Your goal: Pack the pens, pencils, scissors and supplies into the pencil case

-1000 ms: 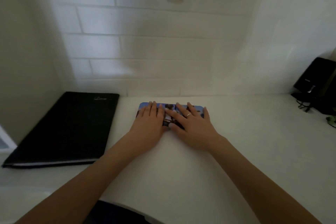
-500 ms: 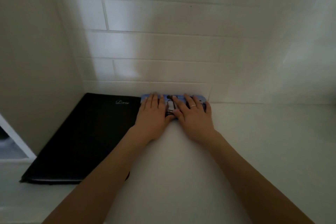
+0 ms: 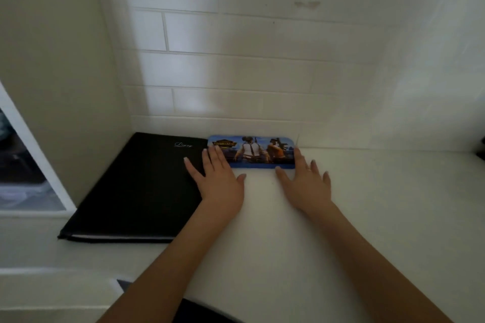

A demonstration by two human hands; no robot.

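Note:
A blue pencil case with a printed picture of game figures lies closed and flat on the white counter, pushed back against the tiled wall. My left hand rests flat at its left end, fingers spread, fingertips touching the case's left edge. At its right end my right hand lies flat with a ring on one finger, fingertips at the case's right corner. Neither hand grips anything. No pens, pencils or scissors show.
A large black diary lies on the counter left of the case, its corner under my left hand. A beige side wall stands at the left, the white tiled wall behind. White counter stretches right.
The case has slid back to the wall beside the diary. My hands, which lay together covering the lid, have moved apart to its two ends, uncovering the picture.

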